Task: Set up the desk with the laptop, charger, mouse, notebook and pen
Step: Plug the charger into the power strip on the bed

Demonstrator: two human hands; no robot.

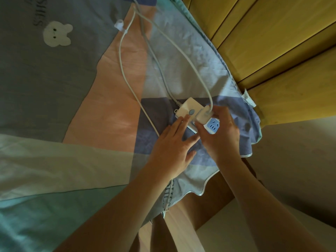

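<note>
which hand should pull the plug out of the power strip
Right. The right hand already pinches the white plug, while the left hand lies flat with fingers on the power strip, well placed to steady it.

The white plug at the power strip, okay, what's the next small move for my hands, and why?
Probably press the plug straight down until it sits flush, if it isn't already. The right hand grips it over the power strip, beside the free blue socket. The left hand lies flat with fingertips on the strip, bracing it on the soft bedsheet. How fully it is seated can't be seen.
</note>
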